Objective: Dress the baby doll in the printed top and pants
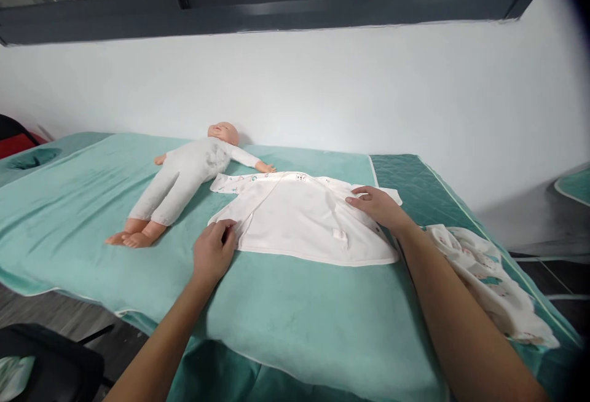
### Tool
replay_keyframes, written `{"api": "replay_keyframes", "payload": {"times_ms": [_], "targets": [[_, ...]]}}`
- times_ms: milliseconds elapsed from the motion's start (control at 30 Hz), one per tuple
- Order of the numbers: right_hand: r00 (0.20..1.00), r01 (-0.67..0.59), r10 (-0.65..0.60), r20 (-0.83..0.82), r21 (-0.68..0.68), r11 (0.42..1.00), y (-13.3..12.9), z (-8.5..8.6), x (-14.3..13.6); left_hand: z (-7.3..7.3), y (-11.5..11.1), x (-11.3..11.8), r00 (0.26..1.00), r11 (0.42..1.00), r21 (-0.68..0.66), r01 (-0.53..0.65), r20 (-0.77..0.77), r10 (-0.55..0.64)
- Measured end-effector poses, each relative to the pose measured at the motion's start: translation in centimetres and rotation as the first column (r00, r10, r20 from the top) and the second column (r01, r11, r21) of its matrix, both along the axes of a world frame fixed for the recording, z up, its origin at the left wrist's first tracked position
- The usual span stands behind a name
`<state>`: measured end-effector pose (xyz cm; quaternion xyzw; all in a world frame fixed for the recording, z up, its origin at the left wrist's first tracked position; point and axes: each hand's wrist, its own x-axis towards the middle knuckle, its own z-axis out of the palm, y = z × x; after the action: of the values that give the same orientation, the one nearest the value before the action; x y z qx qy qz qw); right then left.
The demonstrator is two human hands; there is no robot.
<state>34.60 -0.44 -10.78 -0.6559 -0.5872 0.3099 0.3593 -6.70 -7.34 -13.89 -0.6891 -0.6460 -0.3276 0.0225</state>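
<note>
A white baby shirt (295, 220) lies spread on the green bed cover, its inner side up and small printed figures showing along the sleeve and neckline. At its left edge is my left hand (214, 251), fingers bent and closed on the cloth; the fingertips are partly hidden. My right hand (380, 208) rests over the right side of the shirt near the sleeve, fingers stretched and thumb apart. A baby doll (187, 174) in a white body suit lies on its back to the left, one arm reaching toward the shirt's left sleeve.
A crumpled white printed cloth (493, 282) lies beyond my right forearm at the bed's right side. The green bed cover (322, 310) runs up to a white wall (304, 94) under a dark window frame (345, 5). A black chair (50, 353) stands at lower left.
</note>
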Motion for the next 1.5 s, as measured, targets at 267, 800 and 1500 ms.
{"api": "replay_keyframes", "payload": {"times_ms": [267, 800, 1500], "targets": [[0.989, 0.128, -0.122, -0.081, 0.085, 0.988, 0.5, -0.7, -0.2, 0.2, 0.0, 0.1, 1.000, 1.000, -0.014, -0.015, 0.004, 0.015], [0.948, -0.079, -0.051, 0.313, 0.389, 0.918, -2.2, 0.0, -1.9, 1.4, -1.5, 0.8, 0.861, 0.875, 0.112, 0.472, -0.271, -0.430], [0.606, -0.538, 0.199, 0.770, 0.212, 0.816, -12.0, -0.7, -8.7, 1.2, -1.4, 1.0, 0.945, 0.948, 0.002, 0.319, -0.079, -0.317]]}}
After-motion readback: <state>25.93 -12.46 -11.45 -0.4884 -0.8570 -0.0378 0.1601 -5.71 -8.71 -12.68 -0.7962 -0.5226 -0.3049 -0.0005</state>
